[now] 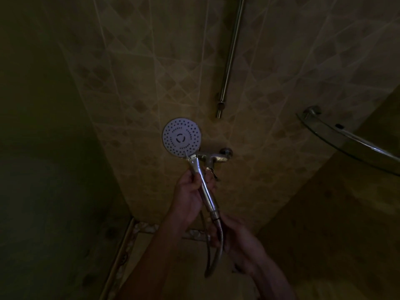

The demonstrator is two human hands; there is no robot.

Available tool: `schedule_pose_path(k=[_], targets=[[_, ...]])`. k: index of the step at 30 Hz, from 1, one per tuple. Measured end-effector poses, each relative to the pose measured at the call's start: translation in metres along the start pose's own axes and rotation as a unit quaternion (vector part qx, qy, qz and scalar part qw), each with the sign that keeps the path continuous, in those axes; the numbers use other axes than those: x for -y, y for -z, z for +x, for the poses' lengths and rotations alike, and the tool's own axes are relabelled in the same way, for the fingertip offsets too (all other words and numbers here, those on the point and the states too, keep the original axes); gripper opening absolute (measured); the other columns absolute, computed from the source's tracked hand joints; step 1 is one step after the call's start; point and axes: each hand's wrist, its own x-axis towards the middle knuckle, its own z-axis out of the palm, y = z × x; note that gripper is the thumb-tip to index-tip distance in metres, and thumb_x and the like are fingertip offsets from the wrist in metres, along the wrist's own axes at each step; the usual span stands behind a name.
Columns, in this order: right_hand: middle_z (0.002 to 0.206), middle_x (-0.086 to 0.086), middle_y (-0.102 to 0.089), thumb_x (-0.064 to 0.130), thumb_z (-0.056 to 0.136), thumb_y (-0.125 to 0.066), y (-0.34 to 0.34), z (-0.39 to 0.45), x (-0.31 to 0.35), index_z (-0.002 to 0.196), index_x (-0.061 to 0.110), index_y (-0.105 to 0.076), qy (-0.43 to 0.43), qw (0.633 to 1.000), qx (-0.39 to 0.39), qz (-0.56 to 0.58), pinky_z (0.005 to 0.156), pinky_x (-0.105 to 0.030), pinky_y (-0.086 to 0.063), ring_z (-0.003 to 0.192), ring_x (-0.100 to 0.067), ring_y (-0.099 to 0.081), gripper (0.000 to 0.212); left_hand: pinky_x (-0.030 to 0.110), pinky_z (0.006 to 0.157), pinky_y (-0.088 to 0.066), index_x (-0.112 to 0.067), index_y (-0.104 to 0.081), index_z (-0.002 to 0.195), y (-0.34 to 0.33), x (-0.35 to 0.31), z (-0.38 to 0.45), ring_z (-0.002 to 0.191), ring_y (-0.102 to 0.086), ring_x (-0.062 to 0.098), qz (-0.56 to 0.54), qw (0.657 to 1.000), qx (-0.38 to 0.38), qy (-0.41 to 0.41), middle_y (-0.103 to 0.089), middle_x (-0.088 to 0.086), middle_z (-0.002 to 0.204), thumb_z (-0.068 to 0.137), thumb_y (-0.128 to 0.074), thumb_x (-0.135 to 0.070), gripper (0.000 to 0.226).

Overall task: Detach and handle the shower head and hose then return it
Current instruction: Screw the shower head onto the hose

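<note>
We are holding shower head (181, 137) below wall rail (231, 55): left hand (190, 194) gripping handle, right hand (236, 237) gripping hose (217, 252). Twisting risks kinking hose.

Left hand (190, 191) was raised, fingers curled in a closed grip; right hand (236, 234) lower, just beside it, also closed, forearms extended upward.

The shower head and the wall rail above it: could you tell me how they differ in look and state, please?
The shower head has a round white face dotted with holes; the wall rail is a slim plain bar. The shower head is off the wall, its handle in the left hand, while the rail stays fixed to the tiles. Both look metallic.
</note>
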Motion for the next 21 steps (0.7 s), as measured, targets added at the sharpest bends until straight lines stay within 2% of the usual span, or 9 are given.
schedule_pose_path(k=[3, 6, 8, 9, 11, 13, 15, 19, 21], targets=[[0.080, -0.015, -0.065, 0.013, 0.083, -0.066, -0.001, 0.004, 0.000, 0.095, -0.003, -0.063, 0.083, 0.988, -0.074, -0.110, 0.061, -0.032, -0.051, 0.068, -0.022, -0.061, 0.020, 0.033, 0.063, -0.051, -0.007, -0.053, 0.091, 0.001, 0.002, 0.001, 0.064, -0.060, 0.018, -0.005, 1.000, -0.018, -0.001, -0.064, 0.007, 0.075, 0.080, -0.053, -0.007, 0.011], [0.072, 0.001, -0.069, 0.003, 0.078, -0.072, 0.002, 0.007, -0.006, 0.086, 0.008, -0.067, 0.186, 0.944, -0.142, -0.234, 0.061, -0.022, -0.051, 0.066, -0.009, -0.063, 0.011, 0.032, 0.065, -0.051, -0.008, -0.052, 0.092, 0.001, 0.004, 0.001, 0.064, -0.060, 0.017, -0.005, 1.000, -0.031, 0.000, -0.067, 0.003, 0.073, 0.077, -0.054, -0.009, 0.015], [0.064, 0.008, -0.067, 0.013, 0.085, -0.069, 0.002, 0.006, -0.009, 0.078, 0.016, -0.070, 0.221, 0.924, -0.141, -0.279, 0.058, -0.018, -0.047, 0.061, -0.004, -0.059, 0.007, 0.030, 0.063, -0.051, -0.008, -0.050, 0.090, 0.000, 0.004, 0.002, 0.065, -0.058, 0.017, -0.007, 0.999, -0.033, -0.002, -0.065, 0.003, 0.072, 0.077, -0.054, -0.009, 0.014], [0.060, 0.009, -0.065, 0.021, 0.088, -0.065, 0.001, 0.005, -0.010, 0.075, 0.020, -0.070, 0.225, 0.914, -0.142, -0.307, 0.057, -0.017, -0.045, 0.059, -0.002, -0.057, 0.015, 0.029, 0.061, -0.051, -0.008, -0.050, 0.090, 0.000, 0.003, 0.002, 0.064, -0.057, 0.017, -0.010, 1.000, -0.029, -0.003, -0.064, 0.003, 0.072, 0.078, -0.054, -0.009, 0.013], [0.055, 0.007, -0.061, 0.030, 0.091, -0.059, 0.001, 0.005, -0.009, 0.069, 0.020, -0.069, 0.187, 0.929, -0.125, -0.295, 0.054, -0.020, -0.040, 0.054, -0.005, -0.052, 0.026, 0.029, 0.060, -0.051, -0.008, -0.050, 0.090, 0.000, 0.002, 0.003, 0.064, -0.057, 0.017, -0.010, 1.000, -0.020, -0.005, -0.063, 0.004, 0.072, 0.078, -0.054, -0.008, 0.012], [0.057, -0.003, -0.060, 0.029, 0.089, -0.056, 0.002, 0.006, -0.006, 0.072, 0.011, -0.070, 0.115, 0.970, -0.083, -0.196, 0.057, -0.028, -0.039, 0.052, -0.013, -0.050, 0.029, 0.029, 0.059, -0.052, -0.007, -0.054, 0.090, 0.000, 0.001, 0.003, 0.064, -0.060, 0.017, -0.004, 1.000, -0.021, -0.004, -0.065, 0.005, 0.073, 0.078, -0.053, -0.008, 0.012], [0.063, -0.009, -0.063, 0.028, 0.090, -0.054, 0.006, 0.008, -0.006, 0.078, 0.003, -0.069, 0.090, 0.981, -0.074, -0.156, 0.062, -0.031, -0.041, 0.055, -0.017, -0.053, 0.032, 0.029, 0.058, -0.053, -0.007, -0.054, 0.090, -0.001, 0.002, 0.004, 0.064, -0.060, 0.018, 0.001, 1.000, -0.023, -0.005, -0.065, 0.006, 0.072, 0.078, -0.053, -0.008, 0.012], [0.080, -0.002, -0.074, 0.015, 0.086, -0.067, 0.002, 0.008, -0.008, 0.094, 0.014, -0.068, 0.178, 0.954, -0.110, -0.215, 0.061, -0.021, -0.052, 0.068, -0.011, -0.067, 0.009, 0.030, 0.057, -0.051, -0.006, -0.049, 0.087, 0.001, 0.005, 0.008, 0.062, -0.058, 0.018, 0.001, 1.000, -0.028, -0.013, -0.063, 0.005, 0.070, 0.081, -0.050, -0.007, 0.007], [0.080, 0.000, -0.073, 0.011, 0.082, -0.071, 0.002, 0.009, -0.013, 0.091, 0.018, -0.066, 0.231, 0.917, -0.156, -0.284, 0.063, -0.022, -0.052, 0.071, -0.012, -0.067, 0.012, 0.030, 0.058, -0.053, -0.006, -0.051, 0.089, 0.002, 0.007, 0.008, 0.064, -0.061, 0.018, -0.003, 0.999, -0.039, -0.009, -0.065, 0.006, 0.072, 0.081, -0.052, -0.007, 0.008]])
